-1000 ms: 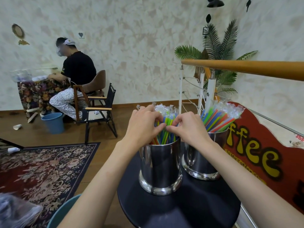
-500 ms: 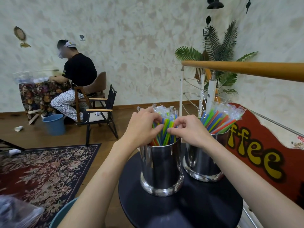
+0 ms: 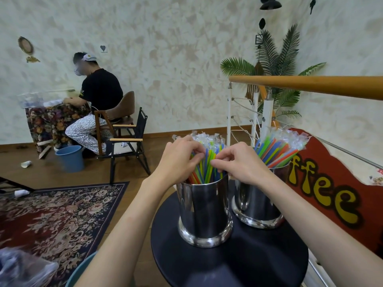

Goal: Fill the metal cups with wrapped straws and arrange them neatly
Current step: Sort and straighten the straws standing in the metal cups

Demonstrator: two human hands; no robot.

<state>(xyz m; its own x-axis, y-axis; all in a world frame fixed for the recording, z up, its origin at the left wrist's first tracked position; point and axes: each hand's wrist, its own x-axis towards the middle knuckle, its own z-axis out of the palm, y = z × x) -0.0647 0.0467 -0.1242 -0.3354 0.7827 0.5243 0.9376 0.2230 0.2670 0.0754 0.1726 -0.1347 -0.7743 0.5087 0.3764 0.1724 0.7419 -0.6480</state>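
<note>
writing: "ffee" in yellow on red sign (image 3: pixel 323 183)
near cup (image 3: pixel 204 210): shiny steel cylinder on round black tabletop (image 3: pixel 238 264)
straws (image 3: pixel 204 168): plastic-wrapped, in near cup
left hand (image 3: pixel 178 160): fingers pinching straws
right hand (image 3: pixel 240 162): fingers pinching straws
far cup (image 3: pixel 257 204): full, just beside

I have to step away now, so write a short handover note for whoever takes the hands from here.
Left hand and right hand: both pinch wrapped straws in the near metal cup on the round black table.
Far metal cup: already full, its straws lean right.
Done: both cups hold straws.
Left: finish evening out the near bunch, perhaps straighten the far one.
</note>
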